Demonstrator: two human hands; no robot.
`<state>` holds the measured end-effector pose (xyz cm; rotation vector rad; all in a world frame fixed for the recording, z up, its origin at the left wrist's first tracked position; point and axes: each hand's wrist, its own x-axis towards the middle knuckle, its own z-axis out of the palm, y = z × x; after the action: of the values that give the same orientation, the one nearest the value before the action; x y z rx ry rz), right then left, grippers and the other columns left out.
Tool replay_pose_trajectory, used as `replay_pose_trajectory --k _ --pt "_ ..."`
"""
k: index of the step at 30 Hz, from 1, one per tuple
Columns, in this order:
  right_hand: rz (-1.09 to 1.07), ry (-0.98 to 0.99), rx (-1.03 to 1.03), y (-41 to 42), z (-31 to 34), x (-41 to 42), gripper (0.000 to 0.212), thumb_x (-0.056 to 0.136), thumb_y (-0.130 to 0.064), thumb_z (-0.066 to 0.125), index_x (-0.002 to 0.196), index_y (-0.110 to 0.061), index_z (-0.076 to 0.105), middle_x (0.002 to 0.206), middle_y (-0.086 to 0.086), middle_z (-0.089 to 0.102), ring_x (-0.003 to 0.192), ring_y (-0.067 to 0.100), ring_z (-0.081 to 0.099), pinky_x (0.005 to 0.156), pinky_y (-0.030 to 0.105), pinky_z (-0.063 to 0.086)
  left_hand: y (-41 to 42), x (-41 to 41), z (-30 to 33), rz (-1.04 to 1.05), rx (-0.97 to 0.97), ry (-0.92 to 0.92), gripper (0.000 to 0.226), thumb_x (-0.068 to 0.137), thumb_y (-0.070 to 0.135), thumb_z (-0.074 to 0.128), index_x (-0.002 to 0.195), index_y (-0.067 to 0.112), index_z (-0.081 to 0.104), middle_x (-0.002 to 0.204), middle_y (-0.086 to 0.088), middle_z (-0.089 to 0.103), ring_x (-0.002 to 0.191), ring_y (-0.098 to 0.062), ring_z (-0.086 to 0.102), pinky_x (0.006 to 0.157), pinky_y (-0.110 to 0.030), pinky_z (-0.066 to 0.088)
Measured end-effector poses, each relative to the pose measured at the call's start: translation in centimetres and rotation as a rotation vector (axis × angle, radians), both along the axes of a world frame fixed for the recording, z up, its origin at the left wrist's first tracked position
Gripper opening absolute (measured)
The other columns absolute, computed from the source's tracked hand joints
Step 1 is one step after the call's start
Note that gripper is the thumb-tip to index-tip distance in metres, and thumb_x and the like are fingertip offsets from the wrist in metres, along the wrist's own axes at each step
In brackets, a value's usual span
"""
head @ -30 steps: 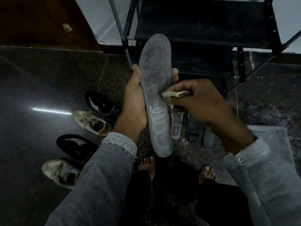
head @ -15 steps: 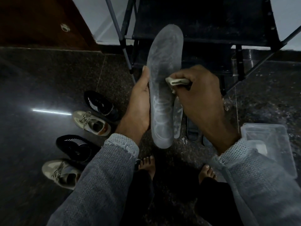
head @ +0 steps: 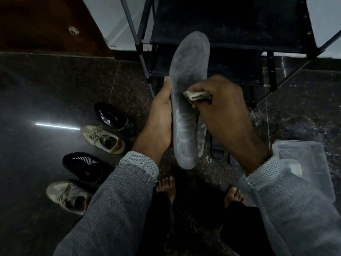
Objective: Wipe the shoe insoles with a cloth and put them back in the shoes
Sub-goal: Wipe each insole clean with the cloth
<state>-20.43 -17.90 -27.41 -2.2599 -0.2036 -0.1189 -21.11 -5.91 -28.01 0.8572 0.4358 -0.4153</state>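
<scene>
Head view: a grey insole (head: pixel 186 100) is held upright in front of the body, gripped along its left edge by the left hand (head: pixel 158 124), thumb laid up the rim. A folded pale cloth (head: pixel 196 95) is pinched in the curled fingers of the right hand (head: pixel 223 109) and pressed against the insole's middle. Compared with a second ago, the insole is tilted further right and the cloth is set higher on it. More insoles (head: pixel 202 139) are seen on the dark speckled floor (head: pixel 55 89) beneath. Four shoes (head: pixel 103 139) are lined up at left, a clear plastic tub (head: pixel 313 163) at right, a black rack (head: pixel 230 24) at the far side.
</scene>
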Motion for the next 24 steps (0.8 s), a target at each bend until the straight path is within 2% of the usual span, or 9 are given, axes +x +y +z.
replay_pose_trajectory --k 5,8,10,11,12,14,17,21,24 --pt "0.108 0.106 0.049 0.0 0.2 0.0 0.023 0.081 0.001 0.068 0.093 -0.018 0.075 0.089 -0.006 0.062 0.081 0.003 0.057 0.071 0.003 0.041 0.5 0.0 0.0 -0.006 0.162 -0.016 0.053 0.103 0.048 0.03 0.115 0.006 0.061 0.09 -0.009 0.07 0.08 -0.016 0.071 0.073 -0.027 0.059" --pt "0.221 0.148 0.048 0.0 0.6 0.0 0.021 0.081 -0.001 0.07 0.092 -0.019 0.075 0.087 -0.009 0.065 0.081 0.001 0.061 0.071 0.007 0.046 0.8 -0.9 -0.6 -0.013 0.205 0.028 0.064 0.099 0.057 0.035 0.121 0.002 0.06 0.106 -0.017 0.071 0.1 -0.026 0.069 0.088 -0.034 0.055" --pt "0.153 0.098 0.071 -0.1 0.4 0.3 0.021 0.081 0.0 0.069 0.09 -0.017 0.075 0.086 -0.006 0.065 0.077 0.001 0.06 0.068 0.007 0.044 0.7 -2.2 -1.6 -0.213 0.439 0.056 0.114 0.07 0.089 0.046 0.132 -0.007 0.051 0.129 -0.025 0.059 0.126 -0.034 0.053 0.11 -0.028 0.036" --pt "0.092 0.058 0.074 -0.2 0.3 0.3 0.021 0.081 0.001 0.068 0.09 -0.017 0.075 0.087 -0.003 0.065 0.077 0.003 0.06 0.069 0.007 0.043 0.6 -2.6 -1.7 -0.286 0.527 0.03 0.142 0.044 0.099 0.05 0.137 -0.008 0.044 0.137 -0.025 0.052 0.132 -0.034 0.048 0.112 -0.024 0.029" --pt "0.035 0.018 0.069 -0.2 0.2 0.4 0.021 0.081 0.0 0.067 0.091 -0.016 0.075 0.089 -0.001 0.066 0.078 0.004 0.06 0.07 0.008 0.045 0.6 -2.4 -2.2 -0.24 0.585 -0.068 0.149 0.033 0.097 0.058 0.141 -0.005 0.04 0.134 -0.019 0.056 0.127 -0.028 0.053 0.109 -0.025 0.035" --pt "-0.03 -0.034 0.058 -0.2 0.0 0.5 0.019 0.083 -0.002 0.068 0.094 -0.015 0.075 0.094 0.003 0.066 0.084 0.009 0.061 0.075 0.014 0.048 0.7 -1.0 -1.2 -0.156 0.442 -0.14 0.119 0.055 0.082 0.062 0.14 0.001 0.044 0.105 0.001 0.068 0.097 -0.012 0.067 0.085 -0.027 0.053" --pt "0.04 0.038 0.072 -0.2 0.1 0.4 0.022 0.082 0.002 0.067 0.093 -0.016 0.075 0.092 0.001 0.066 0.079 0.005 0.061 0.07 0.008 0.045 0.0 -0.3 0.3 -0.035 0.146 -0.018 0.058 0.098 0.054 0.038 0.115 0.004 0.063 0.09 -0.008 0.074 0.083 -0.018 0.071 0.077 -0.031 0.06" --pt "0.233 0.176 0.133 -0.3 0.9 0.1 0.019 0.081 0.0 0.07 0.09 -0.016 0.075 0.081 -0.008 0.069 0.075 0.001 0.064 0.067 0.008 0.047 0.3 0.0 -0.1 0.032 -0.016 -0.001 0.055 0.102 0.047 0.032 0.107 0.003 0.065 0.096 -0.015 0.074 0.088 -0.023 0.073 0.086 -0.034 0.057" --pt "0.121 0.083 0.11 -0.3 0.5 0.4 0.017 0.082 -0.002 0.07 0.089 -0.018 0.075 0.081 -0.008 0.065 0.074 0.001 0.062 0.068 0.007 0.045 0.0 0.0 0.0 -0.007 -0.074 -0.019 0.056 0.102 0.049 0.031 0.108 0.004 0.065 0.096 -0.015 0.073 0.089 -0.024 0.071 0.086 -0.034 0.057"
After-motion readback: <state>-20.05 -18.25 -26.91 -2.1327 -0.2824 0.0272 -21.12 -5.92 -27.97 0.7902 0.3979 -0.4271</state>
